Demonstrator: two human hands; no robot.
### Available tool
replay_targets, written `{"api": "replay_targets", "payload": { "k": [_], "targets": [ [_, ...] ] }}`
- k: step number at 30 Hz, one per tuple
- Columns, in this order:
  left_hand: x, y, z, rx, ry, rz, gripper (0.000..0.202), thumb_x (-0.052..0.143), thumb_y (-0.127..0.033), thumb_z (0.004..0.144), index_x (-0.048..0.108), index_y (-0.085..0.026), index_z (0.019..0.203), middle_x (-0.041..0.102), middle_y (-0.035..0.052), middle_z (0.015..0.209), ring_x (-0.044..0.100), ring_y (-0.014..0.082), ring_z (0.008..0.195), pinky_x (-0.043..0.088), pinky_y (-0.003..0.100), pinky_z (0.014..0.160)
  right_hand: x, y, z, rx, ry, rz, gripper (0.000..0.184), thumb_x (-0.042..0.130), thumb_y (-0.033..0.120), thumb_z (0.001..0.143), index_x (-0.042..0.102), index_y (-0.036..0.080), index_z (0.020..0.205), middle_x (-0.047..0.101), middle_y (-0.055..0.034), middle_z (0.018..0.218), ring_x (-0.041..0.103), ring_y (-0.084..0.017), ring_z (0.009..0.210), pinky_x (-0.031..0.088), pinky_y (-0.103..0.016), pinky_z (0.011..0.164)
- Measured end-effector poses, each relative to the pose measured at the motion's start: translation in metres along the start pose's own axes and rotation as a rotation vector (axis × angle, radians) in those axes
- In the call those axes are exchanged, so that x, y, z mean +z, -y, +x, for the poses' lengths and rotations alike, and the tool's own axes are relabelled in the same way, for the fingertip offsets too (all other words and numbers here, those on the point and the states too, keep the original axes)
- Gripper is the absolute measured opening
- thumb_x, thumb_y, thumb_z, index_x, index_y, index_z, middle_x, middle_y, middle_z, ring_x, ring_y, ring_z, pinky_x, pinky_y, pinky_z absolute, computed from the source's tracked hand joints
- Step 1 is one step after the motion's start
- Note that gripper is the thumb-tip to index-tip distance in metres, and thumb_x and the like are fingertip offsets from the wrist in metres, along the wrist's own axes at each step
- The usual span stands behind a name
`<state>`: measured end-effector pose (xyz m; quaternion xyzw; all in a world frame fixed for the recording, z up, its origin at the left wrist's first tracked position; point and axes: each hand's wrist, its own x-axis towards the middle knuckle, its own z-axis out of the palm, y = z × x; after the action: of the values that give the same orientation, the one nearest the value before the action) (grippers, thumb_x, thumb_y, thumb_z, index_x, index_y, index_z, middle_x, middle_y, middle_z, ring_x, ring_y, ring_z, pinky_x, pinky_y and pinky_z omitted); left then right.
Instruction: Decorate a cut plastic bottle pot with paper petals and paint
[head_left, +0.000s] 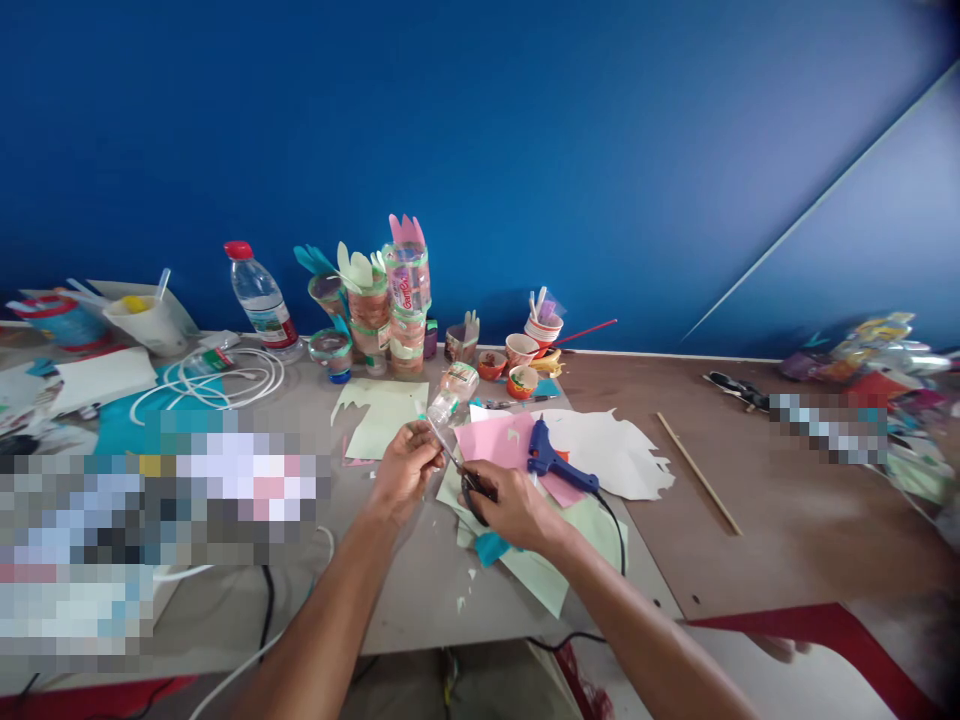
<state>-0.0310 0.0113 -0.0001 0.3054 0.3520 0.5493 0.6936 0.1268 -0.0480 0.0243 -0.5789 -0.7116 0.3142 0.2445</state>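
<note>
My right hand grips a pair of scissors by the dark handles, the blades pointing up and to the left. At the blade tips my left hand is closed in a pinch; what its fingers hold is too small to make out. Just beyond both hands lies a clear plastic bottle piece. A blue glue gun rests on pink paper right of the scissors. Pale green sheets and a blue scrap lie under and beside my right hand.
Decorated plastic containers stand against the blue wall, beside a red-capped bottle. Small paper cups are right of them. A coiled white cable lies left, a wooden stick right. The glue gun's cord runs toward the table edge.
</note>
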Motion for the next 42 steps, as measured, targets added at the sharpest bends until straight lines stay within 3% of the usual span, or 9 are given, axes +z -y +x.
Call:
{"api": "replay_targets", "payload": {
  "k": [6, 11, 16, 20, 26, 30, 34, 36, 42],
  "targets": [
    [-0.002, 0.001, 0.001, -0.028, -0.004, -0.021, 0.037, 0.077, -0.018, 0.058, 0.05, -0.018, 0.084, 0.055, -0.0058, 0.061, 0.053, 0.0073, 0.051, 0.038, 0.022, 0.056, 0.005, -0.003, 0.001, 0.004, 0.001, 0.147, 0.027, 0.049, 0.018, 0.077, 0.065, 0.018, 0.099, 0.059, 0.0034, 0.066, 0.05, -0.01, 0.059, 0.038, -0.02, 0.056],
    [-0.005, 0.002, 0.002, -0.042, 0.031, -0.042, 0.038, 0.077, -0.019, 0.061, 0.052, -0.017, 0.089, 0.057, -0.005, 0.063, 0.051, 0.0061, 0.053, 0.04, 0.021, 0.059, 0.001, -0.011, 0.003, 0.089, -0.037, 0.257, 0.026, 0.048, 0.03, 0.082, 0.063, 0.016, 0.098, 0.053, 0.0035, 0.059, 0.047, -0.011, 0.053, 0.034, -0.021, 0.05],
    [-0.005, 0.001, 0.001, -0.011, 0.015, 0.008, 0.035, 0.075, -0.022, 0.065, 0.056, -0.017, 0.094, 0.058, -0.0042, 0.064, 0.051, 0.0066, 0.054, 0.041, 0.022, 0.059, -0.015, -0.011, -0.003, 0.151, -0.11, -0.174, 0.023, 0.049, 0.026, 0.083, 0.063, 0.019, 0.099, 0.064, -0.0016, 0.067, 0.056, -0.015, 0.06, 0.034, -0.023, 0.055],
    [-0.005, 0.0, 0.0, 0.005, -0.001, 0.042, 0.037, 0.075, -0.024, 0.064, 0.055, -0.016, 0.095, 0.058, -0.0046, 0.064, 0.052, 0.0069, 0.055, 0.042, 0.023, 0.06, -0.013, -0.005, -0.006, 0.213, -0.014, -0.464, 0.037, 0.051, 0.027, 0.083, 0.057, 0.016, 0.118, 0.07, -0.0104, 0.086, 0.065, -0.022, 0.076, 0.038, -0.026, 0.061],
    [-0.002, -0.002, -0.001, 0.036, -0.024, 0.086, 0.038, 0.075, -0.027, 0.063, 0.054, -0.016, 0.092, 0.056, -0.0061, 0.061, 0.052, 0.0073, 0.055, 0.04, 0.022, 0.059, -0.002, 0.011, -0.003, 0.202, 0.138, -0.643, 0.026, 0.051, 0.023, 0.082, 0.065, 0.015, 0.102, 0.066, -0.0162, 0.103, 0.068, -0.027, 0.078, 0.042, -0.029, 0.06],
    [-0.003, -0.001, 0.0, 0.073, -0.045, 0.115, 0.038, 0.074, -0.026, 0.063, 0.052, -0.016, 0.092, 0.057, -0.0058, 0.062, 0.052, 0.0073, 0.054, 0.039, 0.022, 0.058, -0.014, 0.014, 0.002, 0.146, 0.19, -0.498, 0.031, 0.047, 0.016, 0.082, 0.067, 0.017, 0.106, 0.07, -0.014, 0.097, 0.068, -0.029, 0.087, 0.046, -0.032, 0.068],
    [-0.002, 0.002, 0.001, 0.131, -0.028, 0.228, 0.036, 0.07, -0.023, 0.066, 0.051, -0.016, 0.096, 0.056, -0.0065, 0.065, 0.053, 0.0071, 0.054, 0.04, 0.023, 0.06, -0.021, 0.01, 0.017, 0.055, -0.137, -0.134, 0.033, 0.043, 0.017, 0.086, 0.067, 0.019, 0.108, 0.069, -0.0097, 0.108, 0.065, -0.021, 0.093, 0.046, -0.029, 0.081],
    [-0.001, 0.003, 0.0, 0.158, -0.021, 0.293, 0.035, 0.069, -0.023, 0.066, 0.051, -0.017, 0.095, 0.056, -0.0067, 0.064, 0.053, 0.0077, 0.053, 0.041, 0.024, 0.059, -0.015, 0.009, 0.027, 0.058, -0.235, 0.027, 0.027, 0.048, 0.021, 0.084, 0.068, 0.018, 0.102, 0.07, -0.0084, 0.102, 0.064, -0.019, 0.085, 0.047, -0.027, 0.077],
    [0.004, 0.004, -0.001, 0.172, -0.004, 0.378, 0.036, 0.067, -0.025, 0.063, 0.049, -0.018, 0.093, 0.056, -0.007, 0.063, 0.053, 0.0093, 0.051, 0.042, 0.025, 0.057, 0.008, 0.011, 0.047, 0.015, -0.204, 0.13, 0.017, 0.049, 0.015, 0.075, 0.065, 0.017, 0.071, 0.065, -0.0024, 0.069, 0.055, -0.014, 0.063, 0.041, -0.024, 0.061]
  ]
}}
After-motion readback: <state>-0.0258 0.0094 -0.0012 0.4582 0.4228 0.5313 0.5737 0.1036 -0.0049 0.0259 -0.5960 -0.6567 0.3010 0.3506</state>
